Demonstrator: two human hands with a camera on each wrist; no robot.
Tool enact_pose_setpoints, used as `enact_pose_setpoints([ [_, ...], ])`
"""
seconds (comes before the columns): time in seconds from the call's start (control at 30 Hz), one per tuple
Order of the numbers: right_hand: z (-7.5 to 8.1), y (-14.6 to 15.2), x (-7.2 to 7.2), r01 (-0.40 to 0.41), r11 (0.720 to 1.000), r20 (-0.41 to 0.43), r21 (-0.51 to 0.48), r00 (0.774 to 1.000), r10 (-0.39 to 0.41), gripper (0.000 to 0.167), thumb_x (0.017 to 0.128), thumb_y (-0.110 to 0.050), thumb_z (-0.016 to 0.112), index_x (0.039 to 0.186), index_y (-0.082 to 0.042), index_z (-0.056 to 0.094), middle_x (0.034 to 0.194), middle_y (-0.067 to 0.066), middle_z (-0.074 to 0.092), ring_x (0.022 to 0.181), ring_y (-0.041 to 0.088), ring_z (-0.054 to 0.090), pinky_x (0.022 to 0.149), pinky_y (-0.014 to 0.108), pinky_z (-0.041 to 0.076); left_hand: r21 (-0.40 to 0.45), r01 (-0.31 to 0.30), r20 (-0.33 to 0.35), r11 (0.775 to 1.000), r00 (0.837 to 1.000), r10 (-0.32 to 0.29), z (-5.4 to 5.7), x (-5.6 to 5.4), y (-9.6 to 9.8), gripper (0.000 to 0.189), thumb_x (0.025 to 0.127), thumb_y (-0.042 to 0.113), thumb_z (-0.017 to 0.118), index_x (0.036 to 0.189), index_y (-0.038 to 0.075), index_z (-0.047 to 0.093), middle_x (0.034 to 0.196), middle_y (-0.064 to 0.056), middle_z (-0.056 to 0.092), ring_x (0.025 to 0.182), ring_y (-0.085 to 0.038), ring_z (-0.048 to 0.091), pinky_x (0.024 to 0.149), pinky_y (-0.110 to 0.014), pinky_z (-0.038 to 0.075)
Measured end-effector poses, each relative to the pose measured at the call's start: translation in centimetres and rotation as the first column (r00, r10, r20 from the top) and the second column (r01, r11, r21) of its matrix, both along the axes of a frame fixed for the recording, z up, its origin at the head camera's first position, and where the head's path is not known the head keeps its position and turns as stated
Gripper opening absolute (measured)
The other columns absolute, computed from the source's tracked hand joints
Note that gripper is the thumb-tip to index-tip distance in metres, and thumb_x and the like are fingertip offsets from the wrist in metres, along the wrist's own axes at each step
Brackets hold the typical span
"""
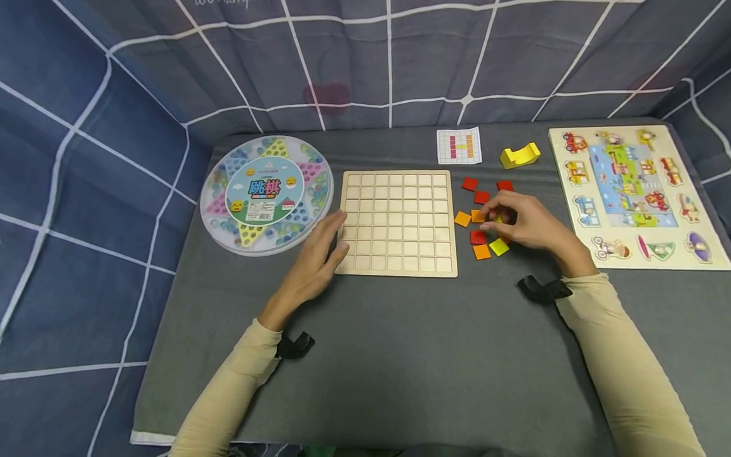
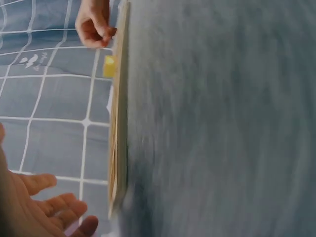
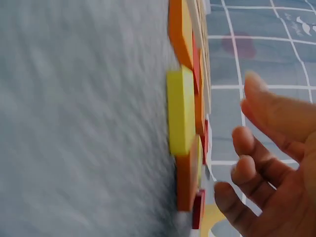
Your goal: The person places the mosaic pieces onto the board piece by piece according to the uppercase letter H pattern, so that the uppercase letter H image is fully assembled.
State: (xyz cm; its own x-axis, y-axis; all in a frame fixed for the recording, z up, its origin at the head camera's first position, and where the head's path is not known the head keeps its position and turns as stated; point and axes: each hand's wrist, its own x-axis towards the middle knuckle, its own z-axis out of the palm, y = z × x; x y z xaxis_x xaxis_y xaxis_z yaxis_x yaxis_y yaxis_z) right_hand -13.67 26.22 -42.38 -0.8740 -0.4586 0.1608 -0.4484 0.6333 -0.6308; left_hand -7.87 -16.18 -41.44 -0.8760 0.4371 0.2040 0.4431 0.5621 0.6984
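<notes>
A square wooden grid board (image 1: 395,219) lies on the table, its cells bare. My left hand (image 1: 311,261) is at the board's left edge, fingers extended; in the left wrist view that hand (image 2: 47,210) is spread and holds nothing. Over a loose cluster of square tiles right of the board hovers my right hand (image 1: 522,221). An orange tile (image 1: 482,252), a red tile (image 1: 469,183) and a yellow tile (image 1: 499,246) are among them. The right wrist view shows this hand (image 3: 276,163) with thumb and fingers apart, beside a yellow tile (image 3: 180,111).
Behind the board lies a pattern card (image 1: 459,146) with coloured squares, next to a yellow curved block (image 1: 520,155). At left sits a round Chinese checkers box (image 1: 308,235). A picture puzzle board (image 1: 562,184) lies at right. Grid-patterned cloth (image 1: 342,63) hangs behind the table.
</notes>
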Motion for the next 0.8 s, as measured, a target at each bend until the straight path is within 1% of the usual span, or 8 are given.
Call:
enact_pose_setpoints([
  [0.13, 0.1, -0.1, -1.1, 0.071, 0.997, -0.037, 0.025, 0.997, -0.070, 0.021, 0.082, -0.005, 0.078, 0.102, -0.005, 0.069, 0.083, 0.002, 0.058, 0.068, 0.012, 0.044, 0.062, 0.020, 0.034, 0.001, -0.011, -0.021, 1.000, 1.000, 0.011, -0.8, 0.2, 0.0, 0.076, 0.102, 0.059, 0.029, 0.151, 0.002, 0.034, 0.154, -0.020, 0.035, 0.144, -0.033, 0.031, 0.114, -0.057, 0.022],
  [0.27, -0.1, -0.2, -2.0, 0.113, 0.993, 0.014, 0.037, 0.993, -0.113, 0.024, 0.088, -0.013, 0.074, 0.110, -0.007, 0.068, 0.088, 0.003, 0.057, 0.071, 0.013, 0.043, 0.063, 0.022, 0.034, 0.011, -0.009, -0.007, 1.000, 1.000, 0.009, -1.6, 0.4, 0.1, 0.079, 0.100, 0.063, 0.029, 0.150, 0.003, 0.036, 0.154, -0.019, 0.035, 0.143, -0.033, 0.032, 0.111, -0.061, 0.021],
  [0.37, -0.4, -0.2, -2.4, 0.129, 0.991, 0.041, 0.042, 0.991, -0.130, 0.026, 0.090, -0.016, 0.072, 0.114, -0.008, 0.067, 0.092, 0.004, 0.057, 0.073, 0.014, 0.044, 0.064, 0.022, 0.035, -0.001, 0.003, -0.016, 1.000, 1.000, -0.003, -2.4, 0.6, 0.3, 0.079, 0.099, 0.064, 0.033, 0.150, 0.004, 0.038, 0.154, -0.018, 0.034, 0.141, -0.034, 0.033, 0.107, -0.061, 0.024],
  [0.47, -0.7, -0.1, -2.7, 0.140, 0.989, 0.045, 0.045, 0.989, -0.142, 0.027, 0.091, -0.015, 0.071, 0.117, -0.008, 0.067, 0.094, 0.007, 0.058, 0.074, 0.014, 0.044, 0.065, 0.022, 0.035, -0.028, 0.010, -0.077, 1.000, 0.997, -0.012, -3.0, 0.7, 0.6, 0.080, 0.097, 0.065, 0.039, 0.148, 0.003, 0.040, 0.153, -0.019, 0.036, 0.139, -0.035, 0.035, 0.103, -0.058, 0.027],
  [0.57, -1.0, 0.1, -2.7, 0.151, 0.987, 0.042, 0.045, 0.987, -0.153, 0.028, 0.091, -0.013, 0.071, 0.118, -0.007, 0.067, 0.096, 0.009, 0.060, 0.073, 0.014, 0.045, 0.065, 0.022, 0.035, -0.061, 0.008, -0.167, 0.998, 0.986, -0.018, -3.6, 0.7, 0.8, 0.081, 0.094, 0.064, 0.045, 0.147, 0.002, 0.042, 0.151, -0.021, 0.038, 0.136, -0.036, 0.038, 0.102, -0.056, 0.029],
  [0.63, -1.1, 0.2, -2.6, 0.161, 0.986, 0.039, 0.046, 0.986, -0.163, 0.029, 0.090, -0.012, 0.072, 0.118, -0.006, 0.067, 0.096, 0.010, 0.061, 0.072, 0.013, 0.045, 0.064, 0.021, 0.035, -0.080, 0.001, -0.211, 0.997, 0.977, -0.018, -4.0, 0.7, 0.8, 0.082, 0.093, 0.063, 0.050, 0.146, 0.002, 0.043, 0.150, -0.022, 0.039, 0.135, -0.037, 0.040, 0.102, -0.056, 0.030],
  [0.7, -1.2, 0.2, -2.6, 0.167, 0.985, 0.040, 0.046, 0.985, -0.169, 0.030, 0.090, -0.012, 0.072, 0.119, -0.006, 0.067, 0.097, 0.010, 0.062, 0.073, 0.014, 0.045, 0.064, 0.022, 0.035, -0.094, -0.011, -0.235, 0.996, 0.972, -0.011, -4.3, 0.6, 0.7, 0.084, 0.091, 0.063, 0.055, 0.146, 0.001, 0.042, 0.149, -0.023, 0.039, 0.134, -0.038, 0.041, 0.102, -0.057, 0.031],
  [0.8, -1.4, 0.1, -2.8, 0.175, 0.983, 0.038, 0.056, 0.983, -0.177, 0.030, 0.091, -0.014, 0.071, 0.119, -0.006, 0.066, 0.098, 0.010, 0.061, 0.074, 0.015, 0.044, 0.065, 0.023, 0.034, -0.098, -0.045, -0.233, 0.994, 0.972, 0.021, -4.7, 0.5, 0.5, 0.089, 0.085, 0.059, 0.067, 0.147, 0.001, 0.041, 0.150, -0.024, 0.037, 0.135, -0.039, 0.040, 0.103, -0.059, 0.030],
])
